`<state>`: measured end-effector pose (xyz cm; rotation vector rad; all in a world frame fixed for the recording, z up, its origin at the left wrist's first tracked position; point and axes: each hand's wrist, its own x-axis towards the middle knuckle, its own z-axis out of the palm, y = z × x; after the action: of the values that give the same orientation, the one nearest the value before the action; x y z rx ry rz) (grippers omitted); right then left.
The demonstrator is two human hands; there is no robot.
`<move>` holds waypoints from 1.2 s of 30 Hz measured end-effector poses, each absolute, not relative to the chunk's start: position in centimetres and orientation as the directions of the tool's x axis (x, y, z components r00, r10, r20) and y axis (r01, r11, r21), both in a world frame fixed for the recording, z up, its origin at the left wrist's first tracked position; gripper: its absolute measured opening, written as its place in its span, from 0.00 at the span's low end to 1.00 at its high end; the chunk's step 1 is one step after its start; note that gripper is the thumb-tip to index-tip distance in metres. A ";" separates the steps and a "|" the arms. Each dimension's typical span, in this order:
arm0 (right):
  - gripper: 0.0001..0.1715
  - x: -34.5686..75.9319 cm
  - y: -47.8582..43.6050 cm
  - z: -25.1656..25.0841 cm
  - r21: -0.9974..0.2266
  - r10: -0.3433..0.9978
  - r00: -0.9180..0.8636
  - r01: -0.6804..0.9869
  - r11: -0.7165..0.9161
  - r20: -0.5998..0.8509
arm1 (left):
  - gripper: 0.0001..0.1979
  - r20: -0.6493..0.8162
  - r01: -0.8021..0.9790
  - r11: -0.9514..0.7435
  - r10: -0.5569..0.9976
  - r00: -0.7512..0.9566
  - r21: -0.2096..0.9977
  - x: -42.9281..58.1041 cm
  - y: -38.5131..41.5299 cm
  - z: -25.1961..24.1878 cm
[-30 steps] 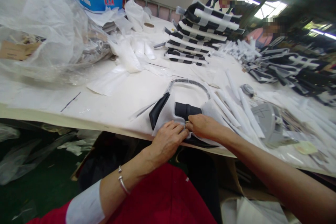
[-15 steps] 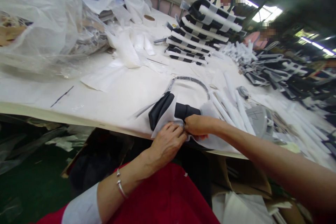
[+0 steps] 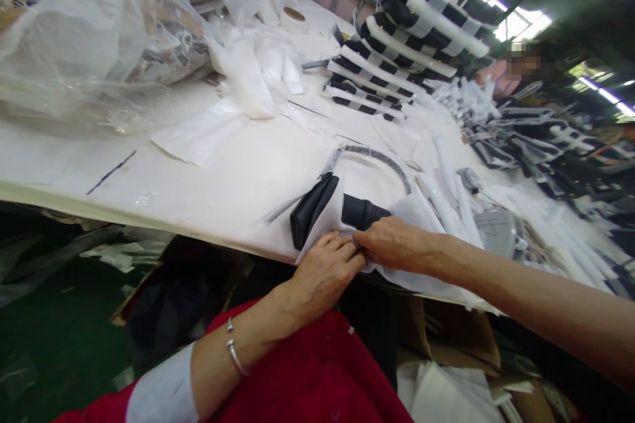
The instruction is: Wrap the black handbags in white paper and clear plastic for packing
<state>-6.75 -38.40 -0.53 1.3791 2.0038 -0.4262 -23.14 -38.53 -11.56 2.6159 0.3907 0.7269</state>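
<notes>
A black handbag (image 3: 308,215) lies at the table's front edge, its curved handle (image 3: 380,153) wrapped in clear film and standing up behind it. A thin white sheet (image 3: 325,223) covers part of it, and a black strap-like band (image 3: 364,211) lies on top. My left hand (image 3: 333,268) is closed, fingers bent over the sheet at the bag's near side. Touching it, my right hand (image 3: 394,246) is closed in a pinch at the same spot. What its fingertips hold is hidden.
A stack of black bags with white padding (image 3: 391,56) stands at the back. White rolled tubes (image 3: 449,201) and a grey round object (image 3: 496,232) lie right. Plastic sheeting (image 3: 99,33) heaps up left, near a tape roll (image 3: 294,20). Other people are beyond the table.
The camera view has shifted a little, so the bag and hands appear slightly further right. Both hands stay closed at the bag's near side, with only small finger movement.
</notes>
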 end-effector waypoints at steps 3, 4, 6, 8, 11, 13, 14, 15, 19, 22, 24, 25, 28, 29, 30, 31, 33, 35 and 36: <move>0.11 -5.8 -38.9 0.3 0.096 0.695 -0.310 0.873 0.479 -0.649 | 0.17 0.411 0.183 -0.877 0.381 0.828 0.444 -23.2 -38.5 -11.1; 0.11 -5.4 -39.1 0.5 0.106 0.733 -0.304 0.884 0.455 -0.609 | 0.18 0.404 0.194 -0.877 0.385 0.830 0.439 -23.2 -38.4 -11.0; 0.11 -4.3 -39.9 0.8 0.115 0.844 -0.260 0.930 0.350 -0.469 | 0.21 0.395 0.206 -0.883 0.383 0.835 0.421 -23.2 -38.4 -10.7; 0.11 -3.0 -41.2 0.4 0.101 0.933 -0.215 0.962 0.253 -0.287 | 0.22 0.393 0.204 -0.895 0.367 0.843 0.397 -23.3 -38.5 -10.4; 0.19 -1.3 -43.8 -1.2 0.103 0.983 -0.156 0.981 0.166 -0.101 | 0.22 0.394 0.199 -0.902 0.355 0.848 0.384 -23.6 -38.5 -9.0; 0.23 -0.7 -45.6 -2.5 0.128 0.994 -0.085 0.987 0.093 -0.063 | 0.24 0.377 0.203 -0.896 0.360 0.853 0.395 -23.8 -38.2 -7.2; 0.24 -0.6 -46.3 -3.1 0.137 0.997 -0.052 0.989 0.059 -0.055 | 0.25 0.364 0.210 -0.895 0.361 0.858 0.392 -23.7 -37.8 -6.1; 0.24 -0.6 -46.9 -3.6 0.143 0.999 -0.027 0.989 0.033 -0.047 | 0.26 0.350 0.220 -0.901 0.357 0.866 0.374 -23.7 -37.2 -5.0; 0.24 -1.2 -47.9 -4.2 0.137 0.999 0.035 0.990 -0.035 -0.004 | 0.24 0.257 0.307 -0.933 0.349 0.901 0.189 -22.6 -33.3 -2.1; 0.23 -1.5 -47.7 -3.8 0.090 0.995 0.101 0.991 -0.100 -0.003 | 0.24 -0.006 0.440 -0.883 0.445 0.895 0.165 -22.0 -30.1 -3.2; 0.22 -1.6 -47.5 -3.6 0.036 0.988 0.149 0.988 -0.148 -0.036 | 0.20 -0.056 0.458 -0.868 0.456 0.888 0.191 -22.0 -28.8 -4.8; 0.22 -1.7 -47.4 -3.5 0.010 0.984 0.169 0.986 -0.169 -0.054 | 0.19 -0.043 0.472 -0.863 0.473 0.880 0.179 -22.1 -28.6 -5.5; 0.23 -1.7 -47.5 -3.5 -0.031 0.980 0.191 0.981 -0.194 -0.062 | 0.19 0.025 0.491 -0.865 0.496 0.868 0.103 -22.3 -29.1 -6.6; 0.23 -1.7 -47.6 -3.5 -0.032 0.981 0.187 0.982 -0.189 -0.047 | 0.19 0.041 0.492 -0.867 0.496 0.868 0.078 -22.3 -29.4 -6.6; 0.24 -1.7 -47.8 -3.5 -0.032 0.984 0.175 0.984 -0.176 -0.028 | 0.19 0.049 0.491 -0.869 0.493 0.868 0.058 -22.3 -29.7 -6.3; 0.24 -1.6 -48.1 -3.6 -0.032 0.988 0.157 0.987 -0.157 -0.006 | 0.19 0.052 0.493 -0.869 0.494 0.868 0.039 -22.3 -29.9 -5.9; 0.25 -1.4 -48.8 -3.6 -0.038 0.995 0.092 0.995 -0.091 0.039 | 0.20 0.051 0.500 -0.866 0.500 0.865 0.004 -22.3 -29.9 -5.0; 0.26 -1.2 -49.7 -3.6 -0.046 0.997 -0.002 0.999 0.006 0.077 | 0.23 0.036 0.490 -0.872 0.489 0.872 -0.020 -22.1 -29.5 -4.1; 0.28 -1.1 -50.1 -3.6 -0.046 0.995 -0.051 0.997 0.055 0.090 | 0.25 0.013 0.477 -0.878 0.477 0.879 -0.019 -22.0 -29.2 -3.9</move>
<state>-1.11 -50.13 -3.61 2.2279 2.3504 0.0459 -21.98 -29.18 -3.88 3.0660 0.7791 0.0131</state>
